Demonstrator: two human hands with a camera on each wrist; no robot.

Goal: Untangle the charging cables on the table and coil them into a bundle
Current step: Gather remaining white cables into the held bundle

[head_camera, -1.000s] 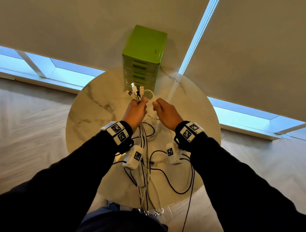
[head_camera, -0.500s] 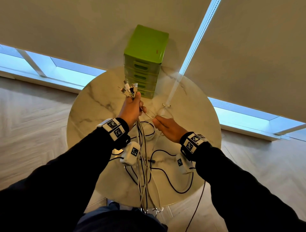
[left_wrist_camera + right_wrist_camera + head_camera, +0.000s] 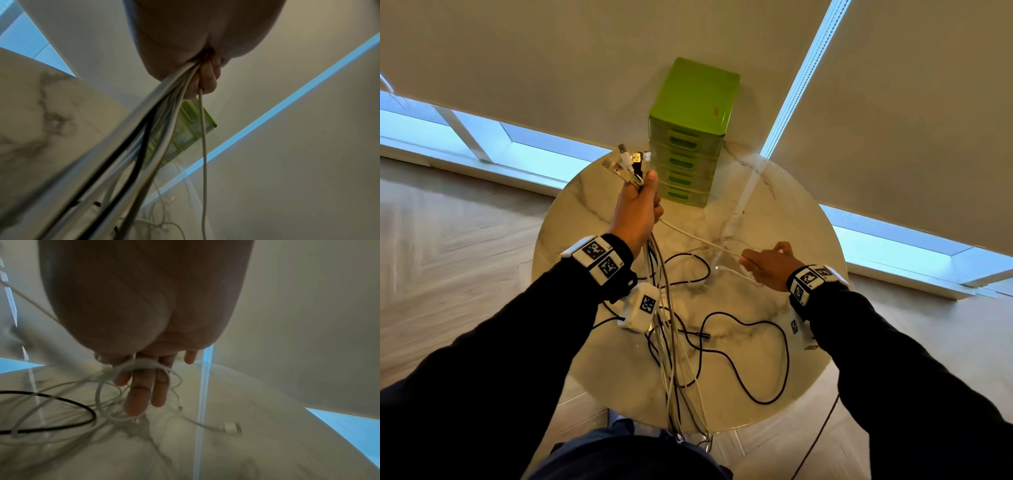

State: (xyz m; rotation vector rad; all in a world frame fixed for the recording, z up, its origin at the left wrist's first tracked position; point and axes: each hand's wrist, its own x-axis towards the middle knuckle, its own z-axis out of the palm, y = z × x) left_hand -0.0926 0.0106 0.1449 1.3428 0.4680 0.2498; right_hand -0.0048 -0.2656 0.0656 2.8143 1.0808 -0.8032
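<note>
The left hand (image 3: 637, 212) was raised above the round marble table (image 3: 592, 212), its fingers curled tight round a bunch of white and black charging cables (image 3: 671, 359) whose USB plugs (image 3: 628, 164) fanned out above the fist while the rest trailed down over the near edge. The right hand (image 3: 772, 265) hovered low over the table with fingers loosely extended, a thin white cable (image 3: 698, 236) running from the left fist to its fingertips and a loop draped across them; a green drawer unit (image 3: 693, 133) stood at the far edge
</note>
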